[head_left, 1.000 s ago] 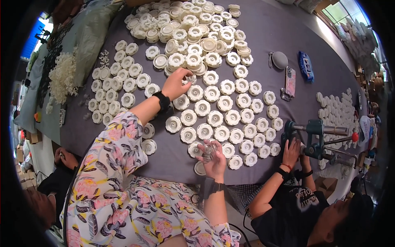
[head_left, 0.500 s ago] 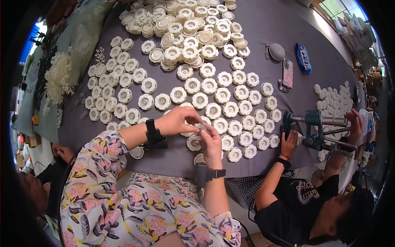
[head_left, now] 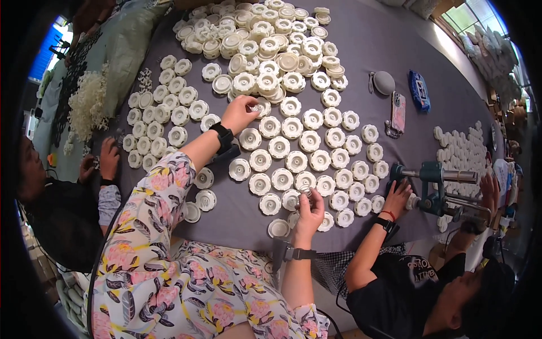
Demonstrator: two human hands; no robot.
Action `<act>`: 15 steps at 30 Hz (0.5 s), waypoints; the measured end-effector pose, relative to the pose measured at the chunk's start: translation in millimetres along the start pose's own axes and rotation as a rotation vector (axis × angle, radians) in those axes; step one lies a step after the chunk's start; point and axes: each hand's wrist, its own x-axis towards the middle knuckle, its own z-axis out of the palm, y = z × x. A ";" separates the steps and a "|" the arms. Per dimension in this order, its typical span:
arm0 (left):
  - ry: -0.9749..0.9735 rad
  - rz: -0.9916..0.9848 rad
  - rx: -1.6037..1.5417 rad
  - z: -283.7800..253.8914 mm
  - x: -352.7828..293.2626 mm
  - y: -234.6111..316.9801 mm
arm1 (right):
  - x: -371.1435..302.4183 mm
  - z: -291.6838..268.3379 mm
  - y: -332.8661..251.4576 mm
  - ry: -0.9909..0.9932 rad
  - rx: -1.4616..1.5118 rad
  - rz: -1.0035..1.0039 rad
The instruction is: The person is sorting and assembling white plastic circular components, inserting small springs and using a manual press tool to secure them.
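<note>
My left hand [head_left: 240, 114] reaches forward, thumb and fingers pinched over a white round scalloped cap [head_left: 261, 108] near the big pile. A small coil spring seems to be between its fingertips, mostly hidden by them. Lower and to the right, my right hand [head_left: 311, 212] is closed around several thin metal coil springs [head_left: 305, 192], which stick out above its fingers over the caps. Many similar white caps [head_left: 296, 161], each with a recessed centre, lie hollow side up in loose rows around both hands.
A heap of white caps [head_left: 265, 51] lies at the far side. Rightward are a grey round device [head_left: 384, 83], a phone [head_left: 398, 113] and a blue packet [head_left: 419, 90]. One co-worker's hand [head_left: 398, 198] is at a green press [head_left: 432, 172]; another's hand [head_left: 109, 158] is at left.
My hands have parted. The left has moved away from the springs, forward to a cap near the pile; the right has shifted slightly right and nearer, still with the springs.
</note>
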 end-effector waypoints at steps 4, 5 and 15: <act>0.026 0.093 0.168 15.3 14.4 -8.0 | -11.4 0.9 -1.5 0.022 0.028 0.090; 0.027 0.111 0.234 18.2 15.7 -8.9 | -11.7 -0.4 -1.9 0.017 0.036 0.120; -0.886 0.317 -0.363 29.3 -75.4 88.1 | 4.5 5.4 -9.1 -0.153 0.260 0.400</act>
